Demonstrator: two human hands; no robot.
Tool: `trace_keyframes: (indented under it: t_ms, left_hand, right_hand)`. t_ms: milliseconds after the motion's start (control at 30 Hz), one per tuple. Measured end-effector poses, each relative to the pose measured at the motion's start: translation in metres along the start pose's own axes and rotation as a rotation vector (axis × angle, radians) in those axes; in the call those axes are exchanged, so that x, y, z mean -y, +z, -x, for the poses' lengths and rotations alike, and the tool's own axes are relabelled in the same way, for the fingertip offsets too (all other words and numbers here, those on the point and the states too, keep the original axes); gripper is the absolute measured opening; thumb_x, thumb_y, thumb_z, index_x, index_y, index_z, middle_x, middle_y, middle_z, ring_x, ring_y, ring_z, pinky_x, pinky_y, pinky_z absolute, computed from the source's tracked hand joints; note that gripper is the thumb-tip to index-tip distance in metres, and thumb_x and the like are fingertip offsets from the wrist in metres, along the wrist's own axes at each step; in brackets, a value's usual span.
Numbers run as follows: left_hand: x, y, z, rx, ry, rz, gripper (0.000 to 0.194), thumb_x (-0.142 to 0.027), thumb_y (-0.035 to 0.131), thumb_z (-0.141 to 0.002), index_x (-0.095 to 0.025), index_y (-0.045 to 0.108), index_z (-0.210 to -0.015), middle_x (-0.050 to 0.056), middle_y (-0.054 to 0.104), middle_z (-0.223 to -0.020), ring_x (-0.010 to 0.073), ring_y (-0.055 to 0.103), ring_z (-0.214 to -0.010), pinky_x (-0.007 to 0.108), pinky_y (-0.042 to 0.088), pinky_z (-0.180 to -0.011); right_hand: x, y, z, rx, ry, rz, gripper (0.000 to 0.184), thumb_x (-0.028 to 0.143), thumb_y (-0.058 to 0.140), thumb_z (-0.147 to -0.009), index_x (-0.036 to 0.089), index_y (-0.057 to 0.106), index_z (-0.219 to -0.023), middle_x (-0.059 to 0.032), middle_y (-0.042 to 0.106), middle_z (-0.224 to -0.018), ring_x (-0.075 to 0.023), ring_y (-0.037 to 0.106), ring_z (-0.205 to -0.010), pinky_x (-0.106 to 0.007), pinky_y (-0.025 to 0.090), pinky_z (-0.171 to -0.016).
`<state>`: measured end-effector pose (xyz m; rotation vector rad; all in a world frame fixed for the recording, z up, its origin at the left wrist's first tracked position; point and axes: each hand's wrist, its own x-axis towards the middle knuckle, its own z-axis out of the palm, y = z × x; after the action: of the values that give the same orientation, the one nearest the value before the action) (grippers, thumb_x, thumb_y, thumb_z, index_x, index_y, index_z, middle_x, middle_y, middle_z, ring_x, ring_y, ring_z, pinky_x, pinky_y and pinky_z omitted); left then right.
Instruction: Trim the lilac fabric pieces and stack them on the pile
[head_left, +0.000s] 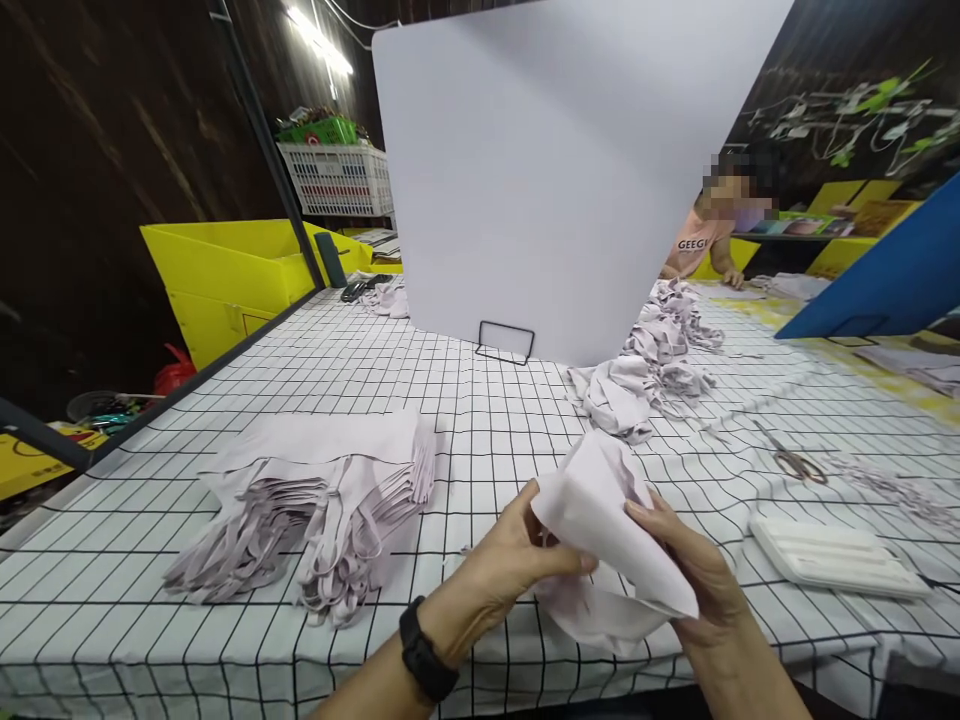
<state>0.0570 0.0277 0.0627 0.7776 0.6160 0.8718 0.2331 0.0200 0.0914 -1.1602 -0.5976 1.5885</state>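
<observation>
Above the near edge of the table, a pale pinkish-white fabric piece [600, 510] is held between both hands, folded and opened out into a loop. My left hand [536, 550], with a black band on its wrist, grips the cloth's left side, thumb pressed across the front. On the right side, my right hand [690, 560] pinches the cloth between thumb and fingers; some fingers are hidden behind it. To the left lies a neat stack of matching fabric pieces [322, 440] with thin straps hanging toward me. A loose heap of the same cloth [622, 395] lies beyond my hands.
A large white board [517, 180] stands across the checked table [480, 400]. Scissors [799, 462] and a white flat device [836, 555] lie at right. A yellow bin [225, 290] is at left, a blue board [885, 270] at right. Another person [709, 240] sits at far right.
</observation>
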Motion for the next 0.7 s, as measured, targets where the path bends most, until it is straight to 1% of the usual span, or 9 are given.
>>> trace_keyframes:
  t_ms: [67, 133, 233, 333, 433, 533, 600, 667, 700]
  left_hand:
    - [-0.007, 0.003, -0.002, -0.019, 0.051, 0.053, 0.05, -0.021, 0.092, -0.065, -0.015, 0.066, -0.107, 0.007, 0.071, -0.101, 0.016, 0.068, -0.09, 0.024, 0.054, -0.079]
    - [-0.022, 0.002, 0.001, 0.039, 0.014, 0.07, 0.045, -0.025, 0.089, -0.07, -0.014, 0.064, -0.106, 0.005, 0.072, -0.085, 0.0131, 0.069, -0.069, 0.021, 0.055, -0.063]
    - [-0.053, -0.004, 0.014, 0.171, -0.067, 0.046, 0.051, -0.024, 0.082, -0.079, -0.019, 0.055, -0.122, -0.002, 0.068, -0.062, 0.0129, 0.063, -0.047, 0.02, 0.052, -0.046]
    - [-0.085, -0.003, 0.032, 0.209, -0.043, -0.079, 0.051, -0.027, 0.074, -0.088, -0.02, 0.051, -0.133, -0.002, 0.068, -0.058, 0.0113, 0.059, -0.04, 0.016, 0.047, -0.038]
    - [-0.112, 0.003, 0.051, 0.12, -0.012, -0.263, 0.036, -0.032, 0.069, -0.093, -0.018, 0.062, -0.125, 0.001, 0.07, -0.063, 0.0069, 0.052, -0.035, 0.013, 0.038, -0.035]
    - [-0.131, 0.002, 0.068, -0.067, 0.079, -0.38, 0.029, -0.034, 0.07, -0.092, -0.016, 0.07, -0.114, 0.0, 0.066, -0.059, 0.0013, 0.038, -0.032, 0.011, 0.027, -0.034]
    - [-0.137, -0.005, 0.076, -0.183, 0.147, -0.43, 0.03, -0.037, 0.073, -0.089, -0.017, 0.071, -0.112, -0.003, 0.061, -0.054, 0.0009, 0.032, -0.033, 0.012, 0.02, -0.035]
    - [-0.137, -0.016, 0.08, -0.248, 0.178, -0.483, 0.032, -0.04, 0.073, -0.088, -0.019, 0.071, -0.112, -0.003, 0.058, -0.052, 0.0034, 0.035, -0.037, 0.013, 0.019, -0.036]
    - [-0.133, -0.022, 0.082, -0.252, 0.162, -0.528, 0.033, -0.042, 0.072, -0.088, -0.019, 0.072, -0.112, -0.003, 0.058, -0.053, 0.0052, 0.038, -0.039, 0.014, 0.021, -0.037]
  right_hand:
    - [0.002, -0.004, -0.005, -0.049, -0.017, 0.04, 0.044, 0.038, 0.094, -0.054, 0.021, 0.072, -0.089, -0.0012, 0.073, -0.067, -0.0205, 0.069, -0.06, -0.026, 0.055, -0.053]
    - [0.003, -0.014, -0.013, -0.088, -0.062, 0.134, 0.043, 0.035, 0.094, -0.053, 0.021, 0.073, -0.087, -0.0012, 0.074, -0.069, -0.0199, 0.068, -0.061, -0.026, 0.055, -0.054]
    - [-0.002, -0.036, -0.025, -0.183, -0.212, 0.321, 0.035, 0.034, 0.093, -0.056, 0.02, 0.075, -0.083, -0.0017, 0.077, -0.074, -0.0216, 0.069, -0.07, -0.025, 0.055, -0.059]
    - [-0.006, -0.054, -0.032, -0.249, -0.305, 0.417, 0.032, 0.043, 0.086, -0.068, 0.02, 0.077, -0.089, -0.0027, 0.079, -0.082, -0.0244, 0.071, -0.083, -0.028, 0.057, -0.069]
    - [-0.003, -0.064, -0.031, -0.186, -0.275, 0.38, 0.036, 0.051, 0.086, -0.068, 0.02, 0.079, -0.084, -0.0041, 0.078, -0.08, -0.0239, 0.071, -0.078, -0.029, 0.057, -0.066]
    - [0.004, -0.07, -0.026, -0.08, -0.145, 0.247, 0.036, 0.05, 0.093, -0.059, 0.02, 0.079, -0.073, -0.0036, 0.076, -0.071, -0.0199, 0.067, -0.065, -0.026, 0.055, -0.056]
    - [0.008, -0.072, -0.023, -0.066, -0.082, 0.111, 0.034, 0.045, 0.096, -0.054, 0.022, 0.08, -0.072, -0.0031, 0.077, -0.074, -0.02, 0.068, -0.067, -0.027, 0.056, -0.057]
    - [0.009, -0.073, -0.023, -0.098, -0.082, -0.016, 0.033, 0.042, 0.097, -0.053, 0.025, 0.08, -0.076, -0.0016, 0.079, -0.08, -0.0203, 0.069, -0.073, -0.027, 0.058, -0.062]
    - [0.009, -0.072, -0.023, -0.112, -0.097, -0.052, 0.033, 0.043, 0.096, -0.054, 0.025, 0.081, -0.078, -0.0008, 0.079, -0.083, -0.02, 0.069, -0.076, -0.027, 0.058, -0.064]
